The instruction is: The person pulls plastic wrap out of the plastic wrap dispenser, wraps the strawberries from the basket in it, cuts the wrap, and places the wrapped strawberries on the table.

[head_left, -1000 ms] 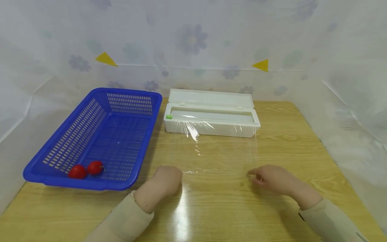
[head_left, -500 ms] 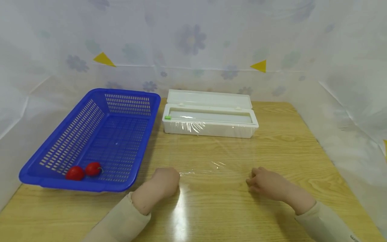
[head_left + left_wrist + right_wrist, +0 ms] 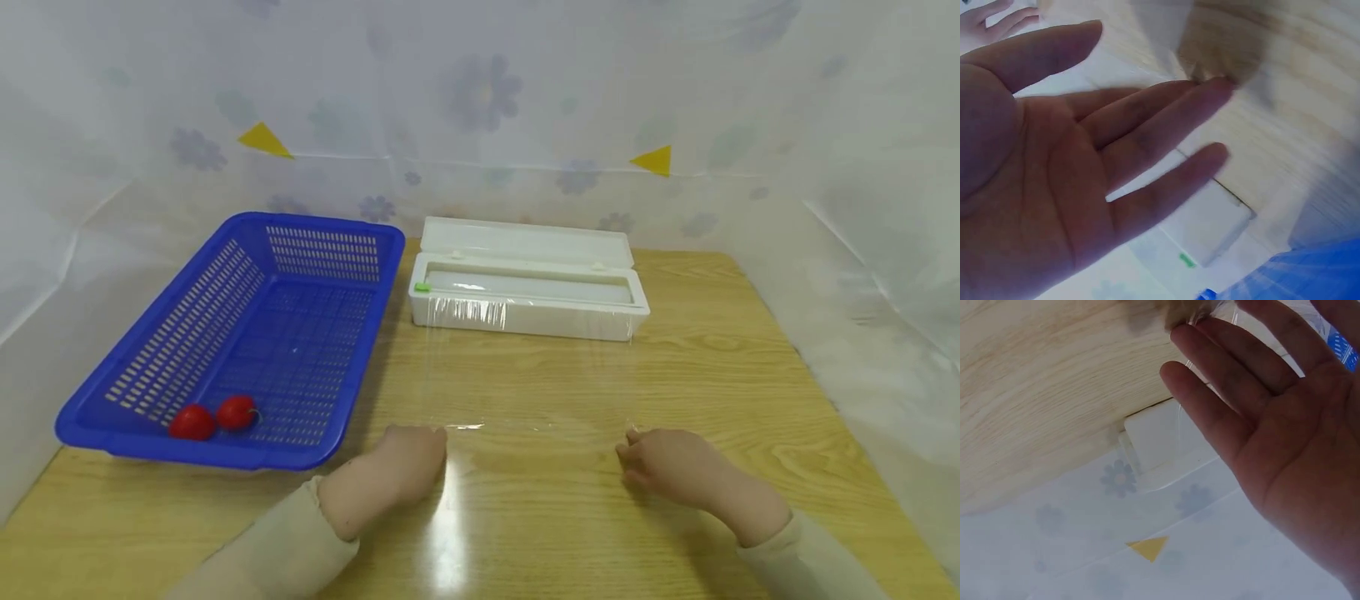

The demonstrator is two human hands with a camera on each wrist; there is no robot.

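Observation:
A clear sheet of plastic wrap (image 3: 525, 383) runs from the front of a white wrap dispenser box (image 3: 525, 321) toward me over the wooden table. My left hand (image 3: 411, 462) is at its near left corner. In the left wrist view its fingers (image 3: 1166, 125) are extended, tips down at the table, with the thumb apart. At the near right corner is my right hand (image 3: 670, 467). The right wrist view shows its fingers (image 3: 1229, 375) mostly straight, fingertips touching the wrap on the table. The dispenser's lid (image 3: 525, 242) stands raised, and a green slider (image 3: 422, 287) sits at its left end.
A blue plastic basket (image 3: 367, 333) stands on the left, with two red tomato-like fruits (image 3: 192, 422) in its near left corner. Flowered white sheeting (image 3: 480, 92) walls the back and sides. Wood table surface (image 3: 735, 350) extends right of the dispenser.
Both hands stay near the wrap's near corners, the right one's fingers drawing in slightly. The wrap lies flatter and straighter than before. The whole view shifts slightly.

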